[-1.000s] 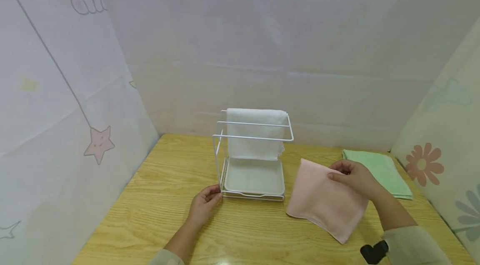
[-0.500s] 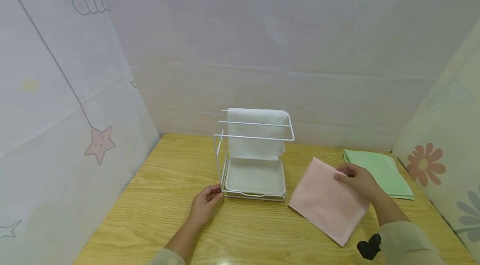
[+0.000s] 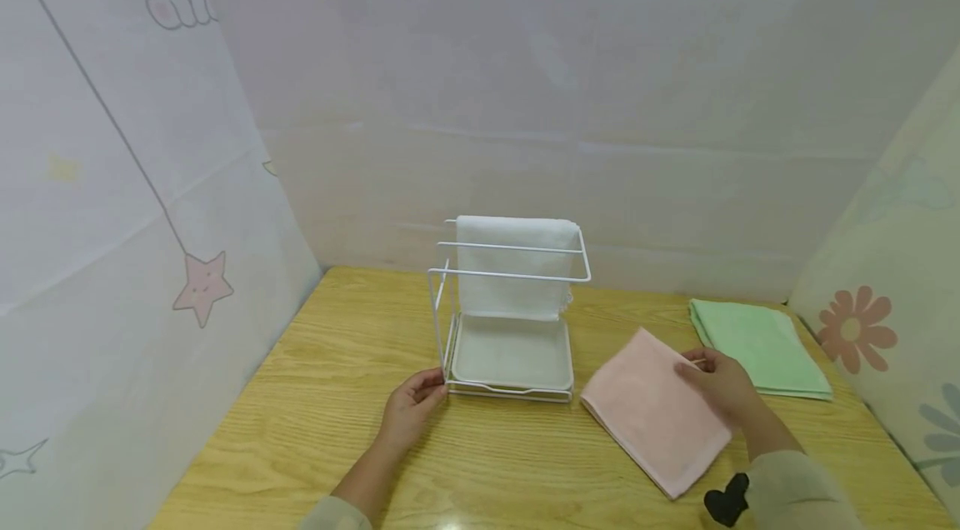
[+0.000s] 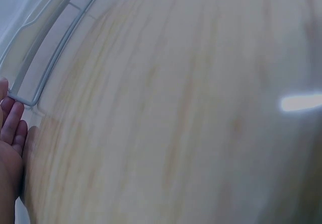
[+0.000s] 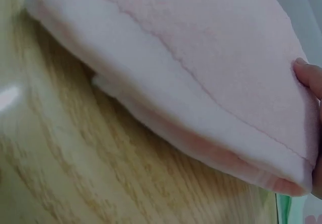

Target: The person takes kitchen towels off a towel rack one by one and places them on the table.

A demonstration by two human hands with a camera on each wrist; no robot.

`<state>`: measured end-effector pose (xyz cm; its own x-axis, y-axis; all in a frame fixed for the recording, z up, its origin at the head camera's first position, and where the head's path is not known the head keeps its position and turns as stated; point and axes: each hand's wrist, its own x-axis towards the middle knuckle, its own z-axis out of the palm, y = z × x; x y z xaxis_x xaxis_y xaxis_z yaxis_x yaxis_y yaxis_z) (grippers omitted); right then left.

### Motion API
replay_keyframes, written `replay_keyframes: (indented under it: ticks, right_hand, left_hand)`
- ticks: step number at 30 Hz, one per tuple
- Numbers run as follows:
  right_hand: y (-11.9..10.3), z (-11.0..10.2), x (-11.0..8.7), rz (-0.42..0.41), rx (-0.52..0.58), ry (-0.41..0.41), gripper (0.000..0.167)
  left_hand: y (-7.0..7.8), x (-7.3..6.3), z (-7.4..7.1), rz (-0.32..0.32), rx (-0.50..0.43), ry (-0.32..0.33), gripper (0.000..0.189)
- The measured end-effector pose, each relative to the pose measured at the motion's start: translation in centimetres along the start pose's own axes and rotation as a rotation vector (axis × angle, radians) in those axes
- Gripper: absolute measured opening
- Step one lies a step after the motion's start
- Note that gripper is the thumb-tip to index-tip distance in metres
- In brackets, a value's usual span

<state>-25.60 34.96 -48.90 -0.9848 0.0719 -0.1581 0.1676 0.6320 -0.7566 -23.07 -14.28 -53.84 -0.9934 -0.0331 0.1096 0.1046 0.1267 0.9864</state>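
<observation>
A white wire rack stands on the wooden table, with a folded white towel draped over its rearmost bar. At its base sits a pale tray. My left hand holds the rack's front left bottom corner; the left wrist view shows the fingers at the wire. On the right, my right hand pinches the edge of a folded pink towel, thumb on top. In the right wrist view the towel's layered hem hangs close over the wood grain.
A folded green towel lies at the table's back right, just behind my right hand. Printed cloth walls enclose the table at the back and both sides. A black heart-shaped piece is by the right sleeve.
My right hand has moved slightly down and toward me with the pink towel, whose left side has turned and flattened out. My left hand stays at the rack.
</observation>
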Motion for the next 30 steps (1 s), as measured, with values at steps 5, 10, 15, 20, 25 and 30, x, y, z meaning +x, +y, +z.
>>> replay_keyframes:
  ticks: [5, 10, 15, 20, 25, 30]
  right_hand:
    - [1.0, 0.4, 0.0, 0.037, -0.005, 0.012, 0.063]
    - [1.7, 0.6, -0.2, 0.032, -0.027, 0.019, 0.065]
    - [1.9, 0.6, -0.5, 0.013, -0.041, 0.026, 0.070]
    - [1.2, 0.6, -1.3, -0.042, -0.109, 0.054, 0.071]
    - [-0.7, 0.8, -2.8, -0.034, -0.196, 0.074, 0.076]
    - [-2.6, 2.1, -4.5, -0.002, -0.295, 0.131, 0.077]
  left_hand:
    - [0.0, 0.0, 0.0, -0.003, -0.001, 0.006, 0.031]
    - [0.1, 0.0, 0.1, 0.000, -0.007, 0.009, 0.031]
    - [0.2, -0.2, 0.0, -0.008, -0.007, 0.002, 0.032]
    - [0.1, -0.2, 0.0, -0.002, 0.000, -0.003, 0.032]
    - [-0.1, 0.0, 0.0, 0.004, 0.000, 0.004, 0.031]
    - [-0.3, 0.1, 0.0, 0.020, -0.007, 0.008, 0.031]
